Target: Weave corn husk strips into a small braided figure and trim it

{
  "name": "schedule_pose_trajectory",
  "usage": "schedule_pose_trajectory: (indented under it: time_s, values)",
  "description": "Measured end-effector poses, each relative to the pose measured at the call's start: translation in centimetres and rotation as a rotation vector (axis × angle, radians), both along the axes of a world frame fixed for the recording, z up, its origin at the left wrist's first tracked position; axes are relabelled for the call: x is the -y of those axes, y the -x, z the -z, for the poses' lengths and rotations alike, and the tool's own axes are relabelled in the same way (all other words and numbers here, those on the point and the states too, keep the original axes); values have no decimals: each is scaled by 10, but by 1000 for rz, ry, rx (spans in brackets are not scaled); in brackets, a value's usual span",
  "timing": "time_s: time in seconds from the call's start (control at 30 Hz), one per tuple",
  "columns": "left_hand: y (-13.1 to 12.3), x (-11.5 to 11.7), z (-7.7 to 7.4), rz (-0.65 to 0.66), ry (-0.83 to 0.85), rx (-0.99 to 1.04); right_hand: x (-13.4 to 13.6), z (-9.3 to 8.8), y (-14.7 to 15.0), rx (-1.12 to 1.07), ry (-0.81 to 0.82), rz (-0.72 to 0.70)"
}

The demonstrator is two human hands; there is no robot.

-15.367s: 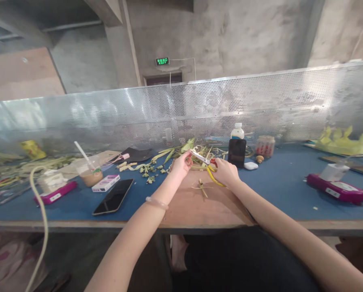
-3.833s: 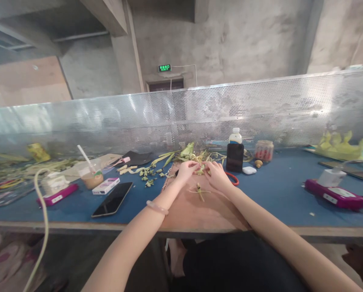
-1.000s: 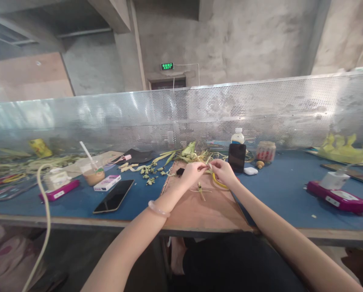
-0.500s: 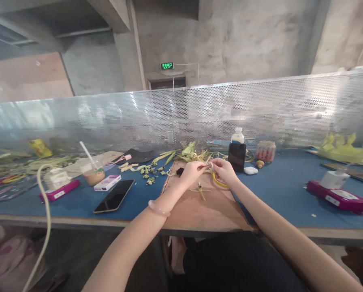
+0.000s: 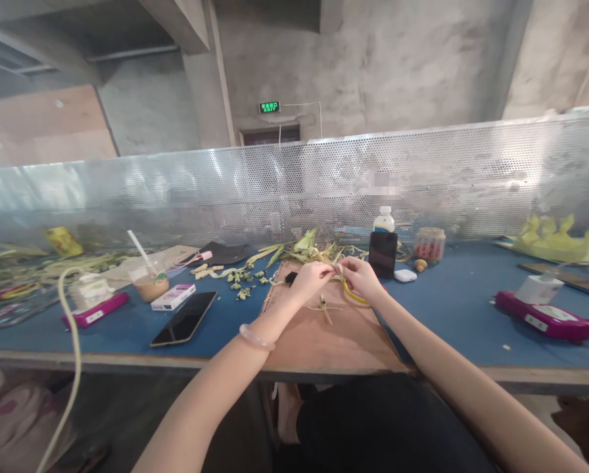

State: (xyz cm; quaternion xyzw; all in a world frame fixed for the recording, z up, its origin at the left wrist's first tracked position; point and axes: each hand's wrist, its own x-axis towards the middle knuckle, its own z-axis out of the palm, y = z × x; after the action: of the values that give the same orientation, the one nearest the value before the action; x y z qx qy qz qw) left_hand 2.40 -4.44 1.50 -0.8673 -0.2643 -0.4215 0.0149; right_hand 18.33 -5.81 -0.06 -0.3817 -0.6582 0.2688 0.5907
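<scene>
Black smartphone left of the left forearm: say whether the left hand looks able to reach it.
Likely yes: nothing covers the black smartphone or visibly bars the left hand, though that hand seems busy pinching something small.

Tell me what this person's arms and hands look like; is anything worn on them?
The left hand and right hand wear no gloves. No sleeve shows on the left arm or right arm. A smooth, pale, rounded bangle circles the left forearm near the wrist; no band shows on the right.
</scene>
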Motion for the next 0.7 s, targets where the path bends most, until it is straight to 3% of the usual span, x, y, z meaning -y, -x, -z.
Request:
schedule_pose_trajectory:
  time_s: [0.33, 0.7]
  values:
    - [4, 4, -2, 51, -113, -56, 8, -5, 1, -63, 41, -57]
    - [3, 13, -3, 80, -189, -26, 7, -10, 0, -292, 227, -182]
